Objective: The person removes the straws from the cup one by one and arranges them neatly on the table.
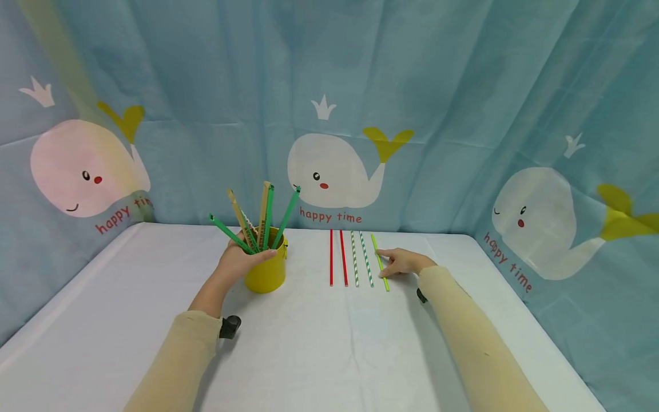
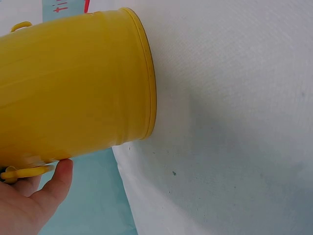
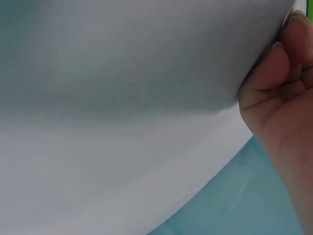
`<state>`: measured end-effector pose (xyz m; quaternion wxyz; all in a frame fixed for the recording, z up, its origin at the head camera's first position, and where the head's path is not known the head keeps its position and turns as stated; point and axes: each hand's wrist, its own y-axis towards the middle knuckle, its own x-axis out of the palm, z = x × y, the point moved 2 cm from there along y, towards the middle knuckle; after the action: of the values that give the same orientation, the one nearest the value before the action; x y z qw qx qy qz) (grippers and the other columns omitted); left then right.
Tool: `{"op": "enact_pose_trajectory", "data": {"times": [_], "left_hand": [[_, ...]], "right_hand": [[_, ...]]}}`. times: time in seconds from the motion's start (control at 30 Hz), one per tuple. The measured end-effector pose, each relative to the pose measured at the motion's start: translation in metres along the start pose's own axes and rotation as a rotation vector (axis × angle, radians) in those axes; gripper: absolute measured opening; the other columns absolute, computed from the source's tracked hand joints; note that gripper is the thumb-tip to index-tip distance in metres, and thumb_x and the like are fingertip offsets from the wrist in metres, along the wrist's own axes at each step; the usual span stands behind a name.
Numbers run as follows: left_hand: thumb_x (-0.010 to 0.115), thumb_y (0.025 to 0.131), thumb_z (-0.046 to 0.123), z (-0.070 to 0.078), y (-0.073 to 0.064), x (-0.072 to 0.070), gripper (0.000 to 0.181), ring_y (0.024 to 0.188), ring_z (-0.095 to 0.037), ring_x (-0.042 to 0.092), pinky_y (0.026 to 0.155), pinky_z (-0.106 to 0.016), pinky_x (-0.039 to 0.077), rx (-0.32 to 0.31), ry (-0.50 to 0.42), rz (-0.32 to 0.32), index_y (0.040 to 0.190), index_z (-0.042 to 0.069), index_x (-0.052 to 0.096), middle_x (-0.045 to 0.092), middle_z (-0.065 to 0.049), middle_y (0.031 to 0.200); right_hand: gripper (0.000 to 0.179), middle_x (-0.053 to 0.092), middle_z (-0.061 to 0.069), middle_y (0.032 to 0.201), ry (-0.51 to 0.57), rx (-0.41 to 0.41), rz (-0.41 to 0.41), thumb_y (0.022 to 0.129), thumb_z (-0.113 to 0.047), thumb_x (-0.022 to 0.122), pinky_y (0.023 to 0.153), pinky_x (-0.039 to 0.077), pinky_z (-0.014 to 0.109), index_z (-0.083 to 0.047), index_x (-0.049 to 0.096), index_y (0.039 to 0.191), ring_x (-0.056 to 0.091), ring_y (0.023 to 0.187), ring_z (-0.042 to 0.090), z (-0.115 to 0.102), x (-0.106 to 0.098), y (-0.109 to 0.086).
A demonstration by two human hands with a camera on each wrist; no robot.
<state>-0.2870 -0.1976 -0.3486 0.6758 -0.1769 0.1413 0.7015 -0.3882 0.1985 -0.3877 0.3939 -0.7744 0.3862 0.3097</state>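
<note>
My left hand (image 1: 239, 260) grips a yellow bucket (image 1: 266, 277) near its rim, with the thumb across the front. In the left wrist view its fingers press the wall of the bucket (image 2: 78, 83) beside a yellow handle lug. Green straws (image 1: 287, 214) and tan straws (image 1: 264, 209) stick up out of the bucket at various slants. My right hand (image 1: 404, 262) touches a light green straw (image 1: 385, 282) that lies slightly tilted on the white table, index finger and thumb apart along its length. Only a sliver of that straw shows in the right wrist view, beside the curled fingers (image 3: 276, 63).
Left of the light green straw lie two red straws (image 1: 344, 260), a green-and-white striped straw (image 1: 355, 260) and a teal-and-white striped straw (image 1: 366, 260), roughly side by side. Blue curtains (image 1: 448, 114) with printed whales stand behind and beside the white table (image 1: 319, 343).
</note>
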Motion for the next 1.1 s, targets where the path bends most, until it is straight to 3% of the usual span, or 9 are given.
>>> {"op": "enact_pose_trajectory", "data": {"times": [0.13, 0.43, 0.53, 0.6, 0.77, 0.93, 1.1], "left_hand": [[0.074, 0.085, 0.045, 0.002, -0.001, 0.0, 0.08, 0.135, -0.039, 0.034, 0.11, -0.061, 0.026, 0.008, -0.007, 0.001, 0.144, 0.007, 0.037, 0.043, -0.02, 0.144], [0.074, 0.085, 0.045, 0.002, -0.002, 0.001, 0.078, 0.134, -0.039, 0.035, 0.109, -0.061, 0.026, 0.014, -0.001, 0.004, 0.143, 0.006, 0.038, 0.045, -0.02, 0.143], [0.074, 0.085, 0.044, 0.002, -0.001, 0.001, 0.077, 0.134, -0.039, 0.035, 0.109, -0.061, 0.026, 0.012, -0.007, 0.006, 0.143, 0.006, 0.038, 0.045, -0.02, 0.142], [0.074, 0.085, 0.043, 0.002, -0.001, 0.002, 0.078, 0.134, -0.039, 0.035, 0.109, -0.061, 0.026, 0.013, -0.01, 0.006, 0.143, 0.006, 0.038, 0.045, -0.02, 0.143], [0.074, 0.084, 0.044, 0.002, -0.001, 0.002, 0.078, 0.134, -0.039, 0.036, 0.109, -0.061, 0.027, 0.01, -0.013, 0.008, 0.143, 0.007, 0.038, 0.045, -0.019, 0.143], [0.074, 0.085, 0.045, 0.0, -0.001, 0.001, 0.079, 0.134, -0.039, 0.035, 0.109, -0.062, 0.027, 0.015, -0.012, 0.012, 0.143, 0.006, 0.037, 0.045, -0.019, 0.143], [0.074, 0.084, 0.045, -0.001, 0.0, 0.002, 0.079, 0.135, -0.039, 0.035, 0.109, -0.061, 0.026, 0.015, -0.02, 0.011, 0.143, 0.007, 0.038, 0.045, -0.019, 0.143]], "right_hand": [[0.089, 0.052, 0.005, 0.081, -0.028, 0.02, 0.008, 0.087, -0.029, 0.075, 0.073, 0.039, 0.029, -0.009, 0.021, 0.155, 0.048, 0.073, 0.016, -0.001, 0.0, 0.004], [0.082, 0.04, 0.003, 0.073, 0.001, 0.058, 0.004, 0.089, -0.032, 0.072, 0.065, 0.036, 0.028, -0.013, 0.026, 0.155, 0.039, 0.062, 0.015, -0.004, 0.002, 0.008], [0.082, 0.046, 0.005, 0.085, -0.013, 0.055, 0.015, 0.089, -0.034, 0.072, 0.07, 0.035, 0.03, -0.014, 0.026, 0.155, 0.037, 0.064, 0.014, -0.003, 0.002, 0.01], [0.083, 0.045, 0.007, 0.084, -0.011, 0.055, 0.016, 0.089, -0.035, 0.072, 0.07, 0.036, 0.031, -0.015, 0.026, 0.155, 0.035, 0.062, 0.015, -0.002, 0.002, 0.011], [0.084, 0.035, 0.003, 0.068, -0.013, 0.08, -0.001, 0.088, -0.038, 0.072, 0.058, 0.034, 0.03, -0.02, 0.025, 0.156, 0.028, 0.052, 0.015, 0.0, 0.002, 0.015], [0.087, 0.039, 0.004, 0.079, -0.03, 0.099, -0.003, 0.085, -0.043, 0.073, 0.065, 0.035, 0.032, -0.024, 0.026, 0.155, 0.03, 0.055, 0.015, 0.001, 0.002, 0.017], [0.088, 0.034, 0.002, 0.073, -0.024, 0.108, 0.002, 0.086, -0.046, 0.072, 0.07, 0.035, 0.034, -0.024, 0.024, 0.156, 0.031, 0.058, 0.016, 0.001, 0.003, 0.016]]}}
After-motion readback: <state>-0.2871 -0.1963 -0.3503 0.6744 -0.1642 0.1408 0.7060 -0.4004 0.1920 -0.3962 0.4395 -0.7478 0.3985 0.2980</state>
